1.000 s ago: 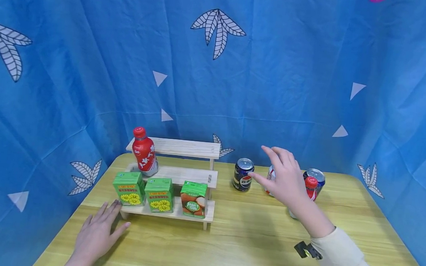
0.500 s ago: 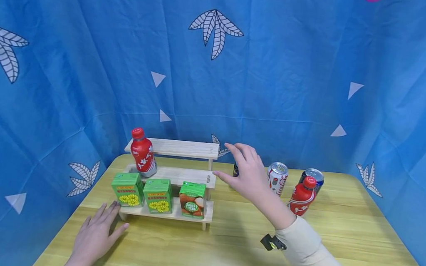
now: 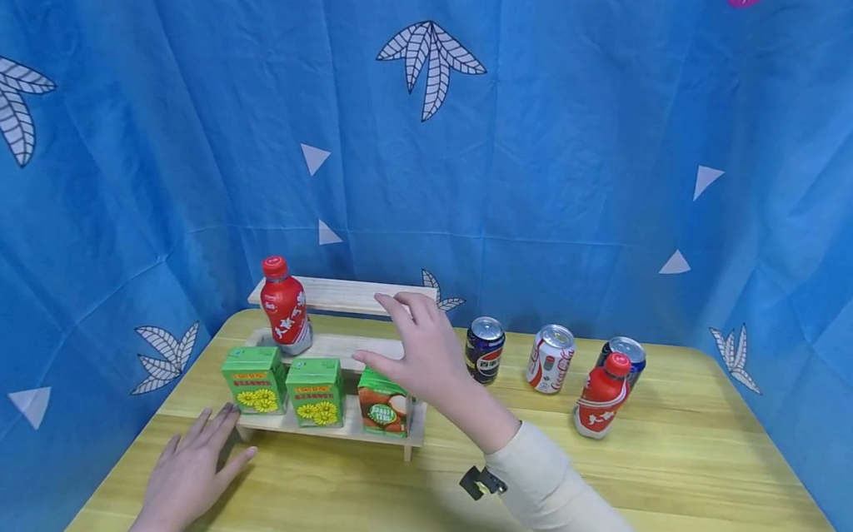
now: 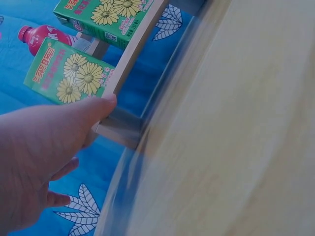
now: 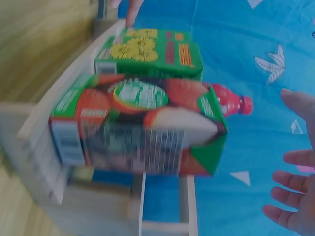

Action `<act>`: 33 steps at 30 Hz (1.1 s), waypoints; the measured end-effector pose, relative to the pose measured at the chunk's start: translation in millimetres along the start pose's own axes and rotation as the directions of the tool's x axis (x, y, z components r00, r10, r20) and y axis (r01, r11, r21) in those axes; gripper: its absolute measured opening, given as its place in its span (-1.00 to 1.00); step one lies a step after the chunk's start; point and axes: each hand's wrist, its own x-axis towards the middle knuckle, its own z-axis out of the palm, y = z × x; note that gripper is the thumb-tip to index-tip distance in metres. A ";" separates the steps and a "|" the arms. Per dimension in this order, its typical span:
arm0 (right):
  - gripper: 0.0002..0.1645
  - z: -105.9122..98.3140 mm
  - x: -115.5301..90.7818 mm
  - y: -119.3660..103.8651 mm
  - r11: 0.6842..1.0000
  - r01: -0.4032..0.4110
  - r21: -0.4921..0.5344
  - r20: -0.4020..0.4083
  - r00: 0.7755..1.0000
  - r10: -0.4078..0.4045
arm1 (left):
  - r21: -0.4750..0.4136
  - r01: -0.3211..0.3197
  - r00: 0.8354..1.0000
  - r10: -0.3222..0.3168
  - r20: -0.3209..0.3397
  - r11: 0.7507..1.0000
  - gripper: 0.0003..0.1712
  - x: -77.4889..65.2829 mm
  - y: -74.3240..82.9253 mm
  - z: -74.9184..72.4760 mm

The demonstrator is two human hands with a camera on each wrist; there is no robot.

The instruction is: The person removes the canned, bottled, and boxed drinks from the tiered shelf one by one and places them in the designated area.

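Observation:
A tiered wooden rack [image 3: 348, 347] stands on the table's left half. On its lowest tier are two green drink cartons with yellow flowers, the left carton [image 3: 255, 386] and the middle carton [image 3: 316, 399], then a lychee-printed carton [image 3: 379, 413]. A red bottle [image 3: 284, 317] stands on the tier behind. My left hand [image 3: 188, 473] lies at the rack's front left corner, fingers extended; in the left wrist view the thumb [image 4: 101, 104] reaches the rack's end. My right hand [image 3: 423, 353] hovers over the lychee carton, thumb and fingers spread, holding nothing.
Right of the rack stand a dark blue cola can [image 3: 483, 352], a white and red cola can [image 3: 550, 361] and another blue can [image 3: 626, 350] partly behind a second red bottle [image 3: 600, 401]. A blue curtain [image 3: 553, 184] hangs behind the wooden table [image 3: 348, 502].
My right hand has moved left from above the cans to over the rack's right end, uncovering the cans and right bottle. My left hand has stayed in place.

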 end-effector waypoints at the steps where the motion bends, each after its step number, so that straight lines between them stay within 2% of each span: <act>1: -0.08 1.7 1.3 -3.2 1.000 -0.007 0.003 0.015 1.000 0.007 | 0.000 -0.001 1.000 0.001 -0.001 1.000 -0.08 0.1 -0.1 0.3; 8: -0.06 10.2 14.2 -24.8 0.997 -0.067 0.033 0.108 0.992 0.063 | 0.002 -0.001 1.000 0.001 0.001 1.000 -0.08 0.5 -1.0 0.8; 16: -0.06 23.6 32.8 -41.0 0.998 -0.067 0.014 0.114 0.991 0.065 | -0.002 0.007 1.000 -0.007 0.010 1.000 -0.07 0.3 -0.3 0.6; 23: -0.04 32.5 49.6 -53.6 0.992 -0.122 0.025 0.158 0.981 0.116 | -0.006 0.012 1.000 -0.012 0.013 1.000 -0.07 1.6 -1.2 1.6; 33: -0.08 48.3 68.1 -65.2 0.988 -0.145 0.048 0.194 0.972 0.133 | -0.014 0.014 1.000 -0.014 0.021 1.000 -0.06 2.4 -0.7 1.3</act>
